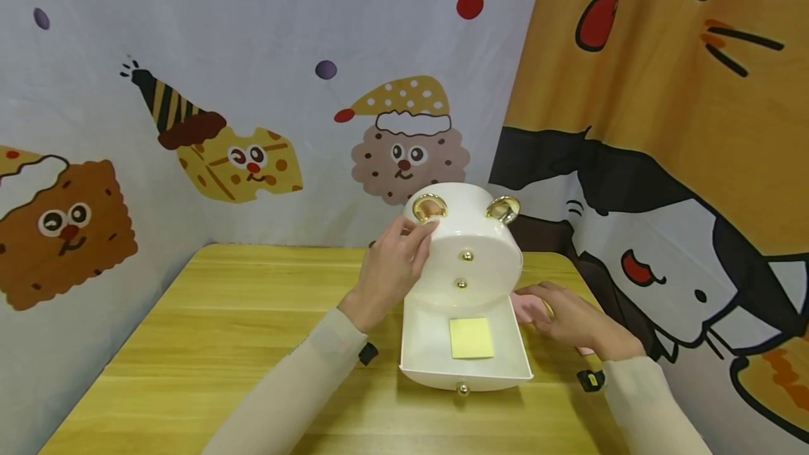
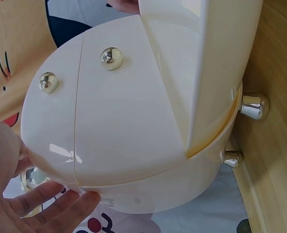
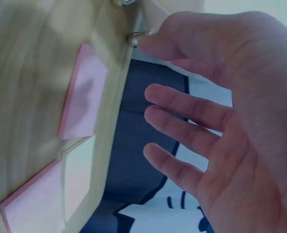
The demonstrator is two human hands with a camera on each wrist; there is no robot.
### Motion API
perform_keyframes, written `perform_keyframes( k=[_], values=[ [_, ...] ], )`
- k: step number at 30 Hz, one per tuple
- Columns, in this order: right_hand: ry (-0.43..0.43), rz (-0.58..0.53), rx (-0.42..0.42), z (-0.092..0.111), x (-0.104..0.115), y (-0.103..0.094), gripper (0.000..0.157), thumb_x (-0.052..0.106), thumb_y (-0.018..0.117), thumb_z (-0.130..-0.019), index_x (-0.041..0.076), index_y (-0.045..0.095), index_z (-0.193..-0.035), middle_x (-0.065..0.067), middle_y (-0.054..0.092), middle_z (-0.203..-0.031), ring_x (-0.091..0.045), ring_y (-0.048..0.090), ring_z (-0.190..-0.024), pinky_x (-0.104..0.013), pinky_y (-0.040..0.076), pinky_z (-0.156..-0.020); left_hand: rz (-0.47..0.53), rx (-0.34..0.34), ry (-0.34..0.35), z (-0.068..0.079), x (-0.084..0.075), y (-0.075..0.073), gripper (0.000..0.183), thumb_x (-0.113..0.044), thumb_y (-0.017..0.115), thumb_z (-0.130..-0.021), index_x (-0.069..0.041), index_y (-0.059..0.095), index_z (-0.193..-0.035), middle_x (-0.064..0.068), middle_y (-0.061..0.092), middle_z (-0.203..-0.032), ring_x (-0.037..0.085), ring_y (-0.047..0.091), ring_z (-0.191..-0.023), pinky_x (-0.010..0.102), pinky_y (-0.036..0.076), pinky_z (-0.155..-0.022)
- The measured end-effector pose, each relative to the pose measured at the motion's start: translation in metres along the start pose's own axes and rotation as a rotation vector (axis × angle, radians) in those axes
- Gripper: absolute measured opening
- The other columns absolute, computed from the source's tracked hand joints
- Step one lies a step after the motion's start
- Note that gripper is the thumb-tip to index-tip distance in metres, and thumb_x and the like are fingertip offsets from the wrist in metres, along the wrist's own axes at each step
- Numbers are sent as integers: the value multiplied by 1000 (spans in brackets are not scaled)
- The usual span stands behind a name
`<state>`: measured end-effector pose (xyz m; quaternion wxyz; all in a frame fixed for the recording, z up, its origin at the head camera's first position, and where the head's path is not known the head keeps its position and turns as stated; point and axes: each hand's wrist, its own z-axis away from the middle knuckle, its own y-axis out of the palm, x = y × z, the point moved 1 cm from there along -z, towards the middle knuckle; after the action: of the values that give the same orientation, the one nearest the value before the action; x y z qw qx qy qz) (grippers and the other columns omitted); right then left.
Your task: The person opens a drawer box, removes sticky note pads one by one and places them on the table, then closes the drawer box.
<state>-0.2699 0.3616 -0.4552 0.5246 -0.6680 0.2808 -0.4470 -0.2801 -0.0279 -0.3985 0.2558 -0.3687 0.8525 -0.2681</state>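
Note:
A glossy white desktop drawer box (image 1: 468,265) with gold ears and round gold knobs stands on the table. Its lowest drawer (image 1: 423,343) is pulled out, with a yellow sticky-note pad (image 1: 470,338) lying inside. My left hand (image 1: 395,262) rests against the box's upper left side, close by one gold ear (image 1: 430,208); in the left wrist view its fingertips (image 2: 91,196) touch the side wall. To the right of the box, my right hand (image 1: 569,318) reaches over a pink sticky-note pad (image 1: 529,307). Its fingers (image 3: 177,131) are spread, with nothing visible between them.
In the right wrist view, a pink pad (image 3: 85,94), a pale pad (image 3: 79,174) and another pink pad (image 3: 34,199) lie near the edge of the wooden table (image 1: 253,328). Cartoon-printed cloth (image 1: 272,34) hangs behind and at the right. Gold feet (image 2: 254,106) support the box.

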Motion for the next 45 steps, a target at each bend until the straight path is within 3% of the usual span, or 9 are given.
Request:
perform_keyframes(
  k=[7, 16, 21, 31, 37, 45],
  values=[
    [-50, 9, -79, 6, 16, -10, 50, 9, 88, -103, 15, 77, -151, -14, 78, -149, -45, 74, -137, -70, 64, -110, 1, -5, 3, 2, 1, 0, 34, -25, 62, -123, -21, 78, -153, 13, 74, -121, 27, 77, -102, 39, 69, -68],
    [-148, 82, -143, 10, 40, -23, 40, 7, 90, -100, 15, 81, -138, -3, 82, -132, -27, 79, -118, -55, 70, -100, 2, 14, -8, 3, 0, -1, 35, -27, 61, -123, -21, 78, -154, 14, 73, -121, 27, 75, -99, 39, 68, -67],
    [-189, 93, -161, 12, 50, -28, 40, 5, 91, -99, 10, 80, -137, -7, 82, -135, -30, 81, -120, -55, 70, -100, 3, 20, -6, 3, 0, -1, 35, -27, 61, -123, -21, 77, -154, 14, 73, -122, 27, 76, -100, 39, 68, -68],
    [-206, 106, -114, 6, 66, -32, 47, 7, 92, -100, 10, 78, -145, -11, 79, -149, -39, 77, -137, -61, 66, -110, 11, 20, -2, 3, 0, -1, 35, -25, 62, -123, -20, 77, -155, 14, 72, -121, 27, 77, -102, 39, 70, -71],
    [-194, 107, -46, 0, 82, -36, 42, 9, 91, -101, 12, 80, -141, -10, 78, -149, -35, 77, -134, -58, 67, -110, 19, 10, -1, 2, 1, -1, 35, -26, 62, -123, -21, 77, -154, 13, 72, -121, 27, 77, -104, 39, 70, -69],
    [-265, 126, 23, -11, 98, -38, 38, 9, 92, -100, 14, 81, -136, -6, 76, -146, -29, 76, -127, -53, 68, -109, 28, 11, -4, 1, 2, 0, 35, -25, 61, -123, -20, 77, -154, 14, 72, -121, 28, 79, -104, 41, 70, -70]
  ],
)
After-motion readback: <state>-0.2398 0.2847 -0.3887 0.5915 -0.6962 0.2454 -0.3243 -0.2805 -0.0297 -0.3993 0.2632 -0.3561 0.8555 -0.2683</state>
